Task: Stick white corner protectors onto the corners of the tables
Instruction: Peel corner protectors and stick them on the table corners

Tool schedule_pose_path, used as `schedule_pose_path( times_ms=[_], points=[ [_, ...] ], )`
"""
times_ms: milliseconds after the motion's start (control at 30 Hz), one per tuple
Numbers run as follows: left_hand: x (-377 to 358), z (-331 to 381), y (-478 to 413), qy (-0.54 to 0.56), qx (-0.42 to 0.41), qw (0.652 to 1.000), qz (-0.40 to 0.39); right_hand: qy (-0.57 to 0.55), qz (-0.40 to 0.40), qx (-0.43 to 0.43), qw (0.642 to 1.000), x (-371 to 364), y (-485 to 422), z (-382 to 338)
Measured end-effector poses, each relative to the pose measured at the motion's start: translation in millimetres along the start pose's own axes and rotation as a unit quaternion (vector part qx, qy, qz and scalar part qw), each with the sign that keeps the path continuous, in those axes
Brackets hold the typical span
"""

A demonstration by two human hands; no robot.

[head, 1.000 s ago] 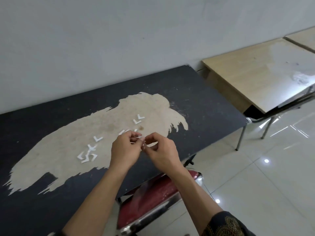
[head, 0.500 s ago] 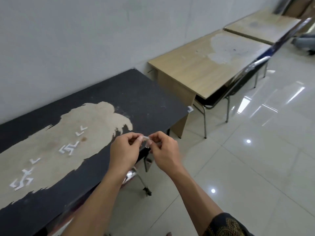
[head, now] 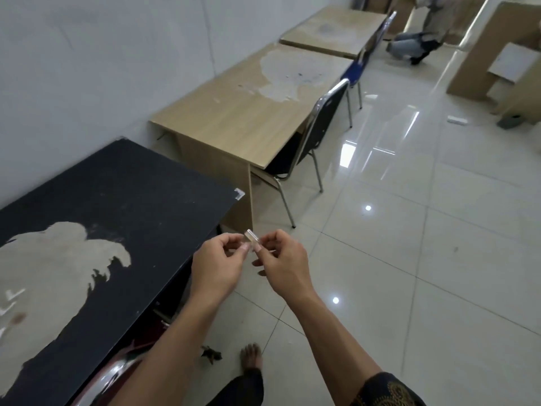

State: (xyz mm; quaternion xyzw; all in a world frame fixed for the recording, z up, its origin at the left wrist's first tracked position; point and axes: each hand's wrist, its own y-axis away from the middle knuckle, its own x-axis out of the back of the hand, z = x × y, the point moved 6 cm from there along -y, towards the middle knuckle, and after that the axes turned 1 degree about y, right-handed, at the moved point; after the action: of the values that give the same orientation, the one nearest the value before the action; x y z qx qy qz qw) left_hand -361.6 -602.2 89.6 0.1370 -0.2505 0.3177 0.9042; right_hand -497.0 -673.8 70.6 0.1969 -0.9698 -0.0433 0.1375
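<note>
My left hand (head: 218, 265) and my right hand (head: 282, 263) together pinch a small white corner protector (head: 251, 237) in the air, just off the front right edge of the black table (head: 140, 197). That table's near right corner carries a white corner protector (head: 240, 194). A few loose white protectors (head: 10, 295) lie on the table's worn pale patch at the far left. Beyond the black table stands a light wooden table (head: 234, 118), with a second wooden table (head: 333, 27) behind it.
A black chair (head: 319, 133) is pushed under the wooden table and a blue chair (head: 360, 63) stands further back. A red chair with a chrome frame (head: 117, 367) is below my arms. A crouching person (head: 415, 39) is at the far end. Glossy tiled floor (head: 409, 230) spreads right.
My view has swung right along the row of tables. My hands, still pinching the protector, have moved from over the black table's worn patch to beyond its front right edge.
</note>
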Motion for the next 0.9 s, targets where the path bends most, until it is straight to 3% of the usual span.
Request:
schedule_pose_path(
  times_ms=[267, 400, 633, 900],
  points=[
    [-70.3, 17.9, -78.7, 0.014, 0.018, 0.998, -0.067, -0.235, 0.009, -0.139, 0.962, 36.9, -86.6, 15.2],
    [-92.3, 39.5, -124.2, 0.047, 0.019, 0.996, -0.078, -0.237, 0.004, -0.172, 0.956, 48.2, -135.6, 16.8],
    [-114.8, 88.9, -202.2, 0.067, 0.006, 0.993, -0.093, -0.207, 0.018, -0.152, 0.966, 73.8, -217.7, -4.4],
    [-114.9, 109.0, -281.4, 0.14, 0.036, 0.989, -0.006, -0.156, -0.062, -0.115, 0.979, 58.1, -306.1, -32.5]
  ],
)
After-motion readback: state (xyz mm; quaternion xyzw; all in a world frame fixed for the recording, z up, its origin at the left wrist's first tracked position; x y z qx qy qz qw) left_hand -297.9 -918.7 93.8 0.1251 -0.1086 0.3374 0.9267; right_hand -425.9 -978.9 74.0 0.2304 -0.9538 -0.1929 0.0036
